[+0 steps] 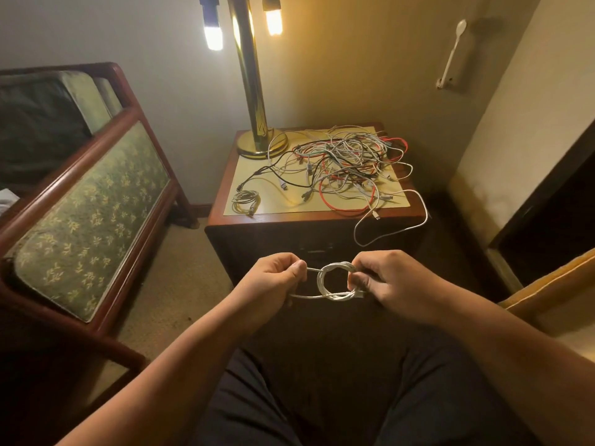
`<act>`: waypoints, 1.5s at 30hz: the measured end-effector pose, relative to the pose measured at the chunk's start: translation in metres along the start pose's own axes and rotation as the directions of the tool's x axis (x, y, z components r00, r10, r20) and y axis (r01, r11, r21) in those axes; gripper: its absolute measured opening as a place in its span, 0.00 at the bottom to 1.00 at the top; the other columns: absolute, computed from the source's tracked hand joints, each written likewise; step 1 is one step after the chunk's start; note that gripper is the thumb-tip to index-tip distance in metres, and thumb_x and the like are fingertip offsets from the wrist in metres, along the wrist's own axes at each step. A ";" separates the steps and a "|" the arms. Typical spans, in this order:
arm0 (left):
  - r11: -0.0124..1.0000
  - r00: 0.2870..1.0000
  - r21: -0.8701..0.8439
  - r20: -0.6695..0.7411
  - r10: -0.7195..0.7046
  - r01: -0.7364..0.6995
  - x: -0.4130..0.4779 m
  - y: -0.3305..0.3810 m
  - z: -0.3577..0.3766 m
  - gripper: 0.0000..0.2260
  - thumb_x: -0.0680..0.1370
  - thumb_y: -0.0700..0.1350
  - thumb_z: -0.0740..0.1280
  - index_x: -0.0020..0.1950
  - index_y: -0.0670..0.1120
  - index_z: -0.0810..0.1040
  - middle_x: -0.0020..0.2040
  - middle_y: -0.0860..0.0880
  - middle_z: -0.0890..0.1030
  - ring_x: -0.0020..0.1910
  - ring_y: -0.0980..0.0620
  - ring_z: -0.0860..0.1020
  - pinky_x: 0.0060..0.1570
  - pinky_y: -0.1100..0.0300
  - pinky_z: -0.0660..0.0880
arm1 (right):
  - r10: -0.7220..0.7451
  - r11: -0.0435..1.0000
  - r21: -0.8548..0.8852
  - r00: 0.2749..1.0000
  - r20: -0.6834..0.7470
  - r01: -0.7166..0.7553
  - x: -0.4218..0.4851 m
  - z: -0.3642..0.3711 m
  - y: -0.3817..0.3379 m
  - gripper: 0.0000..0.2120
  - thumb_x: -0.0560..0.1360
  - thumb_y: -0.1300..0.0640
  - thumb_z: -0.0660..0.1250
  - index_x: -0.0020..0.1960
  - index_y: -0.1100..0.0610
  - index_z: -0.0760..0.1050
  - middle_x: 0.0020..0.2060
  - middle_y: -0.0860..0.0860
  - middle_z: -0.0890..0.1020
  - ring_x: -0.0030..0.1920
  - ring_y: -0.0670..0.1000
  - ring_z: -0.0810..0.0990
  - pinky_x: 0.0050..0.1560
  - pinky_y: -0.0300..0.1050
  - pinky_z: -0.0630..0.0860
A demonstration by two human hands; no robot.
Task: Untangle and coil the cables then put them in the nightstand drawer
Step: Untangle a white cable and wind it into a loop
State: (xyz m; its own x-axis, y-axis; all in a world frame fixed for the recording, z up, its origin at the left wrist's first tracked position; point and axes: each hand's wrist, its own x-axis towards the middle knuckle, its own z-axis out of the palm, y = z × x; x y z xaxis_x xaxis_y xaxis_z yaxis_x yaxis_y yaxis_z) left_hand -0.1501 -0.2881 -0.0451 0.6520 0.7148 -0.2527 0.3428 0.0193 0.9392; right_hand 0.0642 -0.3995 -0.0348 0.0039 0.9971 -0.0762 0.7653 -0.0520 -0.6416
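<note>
Warm lamplight fills a carpeted corner where a wooden desk point(273, 218) stands between a green upholstered chair point(90, 214) and the wall; a brass lamp point(257, 146) rises from its back left; a tangle of cables point(347, 162), white, black and red, sprawls over the top, one white strand point(396, 226) looping down past the front edge; a small grey coil point(246, 199) lies at the front left corner; in front of the desk, above the lap, a translucent white cable point(331, 283) is wound into a small ring facing the camera, its strands running left to right; the left hand point(273, 281) pinches the two tails; the right hand point(383, 278) grips the ring's right side.
</note>
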 end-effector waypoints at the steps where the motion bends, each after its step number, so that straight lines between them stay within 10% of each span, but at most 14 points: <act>1: 0.997 1.000 0.069 -0.016 0.020 -0.019 0.001 -0.002 0.001 0.12 0.84 0.46 0.64 0.41 0.47 0.79 0.31 0.53 0.75 0.32 0.55 0.72 0.35 0.59 0.70 | -0.004 1.000 -0.023 1.000 -0.002 0.004 0.000 0.001 0.000 0.06 0.81 0.55 0.66 0.48 0.45 0.77 0.40 0.44 0.81 0.42 0.43 0.80 0.41 0.36 0.76; 6: 0.980 0.992 0.179 -0.071 0.104 -0.090 0.001 -0.006 -0.001 0.09 0.81 0.48 0.68 0.43 0.53 0.83 0.34 0.53 0.80 0.35 0.55 0.76 0.37 0.58 0.73 | 0.040 0.998 0.039 0.999 0.025 -0.041 0.000 0.001 0.002 0.06 0.81 0.56 0.66 0.47 0.48 0.78 0.38 0.48 0.83 0.39 0.47 0.82 0.40 0.43 0.81; 10: 0.960 0.969 0.244 -0.165 0.182 -0.139 0.003 -0.012 0.000 0.04 0.78 0.48 0.72 0.44 0.57 0.83 0.38 0.54 0.83 0.38 0.57 0.81 0.41 0.60 0.79 | 0.090 0.873 0.467 0.988 0.123 -0.138 -0.002 -0.001 -0.006 0.06 0.81 0.60 0.66 0.50 0.60 0.80 0.41 0.53 0.86 0.44 0.53 0.87 0.44 0.45 0.83; 18: 0.968 0.926 -0.043 -0.306 0.223 -0.247 -0.005 -0.012 0.010 0.02 0.76 0.44 0.75 0.47 0.48 0.86 0.42 0.48 0.87 0.43 0.50 0.86 0.43 0.58 0.81 | 0.108 0.574 0.802 0.986 0.127 -0.166 -0.005 0.009 -0.018 0.10 0.80 0.62 0.66 0.53 0.70 0.78 0.43 0.59 0.86 0.47 0.59 0.87 0.46 0.49 0.84; 23: 0.878 0.954 -0.470 -0.294 -0.053 -0.096 -0.014 -0.005 0.032 0.09 0.77 0.45 0.72 0.53 0.40 0.84 0.48 0.40 0.87 0.52 0.43 0.86 0.57 0.43 0.81 | 0.141 0.563 0.824 0.990 -0.018 -0.065 -0.007 0.025 -0.025 0.08 0.81 0.62 0.65 0.54 0.66 0.80 0.46 0.58 0.86 0.49 0.59 0.87 0.48 0.48 0.84; 29: 0.846 0.976 -0.527 -0.215 -0.045 -0.077 -0.016 -0.005 0.039 0.15 0.73 0.49 0.77 0.56 0.44 0.85 0.53 0.38 0.85 0.54 0.37 0.84 0.59 0.37 0.78 | 0.126 0.597 0.802 0.986 -0.107 0.011 -0.007 0.028 -0.023 0.07 0.80 0.63 0.65 0.54 0.66 0.80 0.46 0.58 0.87 0.49 0.57 0.87 0.47 0.46 0.84; 36: 0.882 0.995 -0.470 -0.101 -0.009 -0.039 -0.013 0.008 0.021 0.19 0.68 0.43 0.80 0.58 0.44 0.84 0.47 0.41 0.86 0.46 0.47 0.84 0.44 0.56 0.77 | 0.081 0.844 0.534 0.975 -0.209 0.044 -0.007 0.035 -0.012 0.03 0.80 0.64 0.67 0.51 0.59 0.79 0.42 0.51 0.86 0.45 0.50 0.87 0.45 0.41 0.83; 41: 0.671 0.992 -0.736 0.127 0.009 0.088 -0.018 0.020 0.023 0.19 0.69 0.39 0.71 0.60 0.42 0.79 0.42 0.44 0.84 0.40 0.49 0.85 0.38 0.56 0.81 | 0.102 0.773 0.631 0.969 -0.225 0.065 -0.008 0.034 -0.016 0.05 0.82 0.62 0.64 0.52 0.63 0.77 0.48 0.48 0.87 0.50 0.46 0.86 0.44 0.36 0.80; 45: 0.778 0.996 -0.624 -0.010 0.092 -0.078 -0.016 0.016 0.023 0.21 0.68 0.37 0.74 0.61 0.41 0.79 0.48 0.42 0.84 0.45 0.44 0.85 0.43 0.52 0.83 | 0.156 0.652 0.756 0.968 -0.199 0.050 -0.011 0.029 -0.023 0.07 0.81 0.62 0.65 0.53 0.67 0.77 0.43 0.54 0.87 0.45 0.51 0.87 0.41 0.38 0.81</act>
State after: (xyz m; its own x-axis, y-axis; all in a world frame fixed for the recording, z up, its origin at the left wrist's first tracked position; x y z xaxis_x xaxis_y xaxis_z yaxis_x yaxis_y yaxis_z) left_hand -0.1397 -0.3155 -0.0310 0.6739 0.7206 -0.1630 -0.2061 0.3952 0.8952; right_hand 0.0278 -0.4104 -0.0408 0.2513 0.9677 -0.0225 0.0128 -0.0266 -0.9996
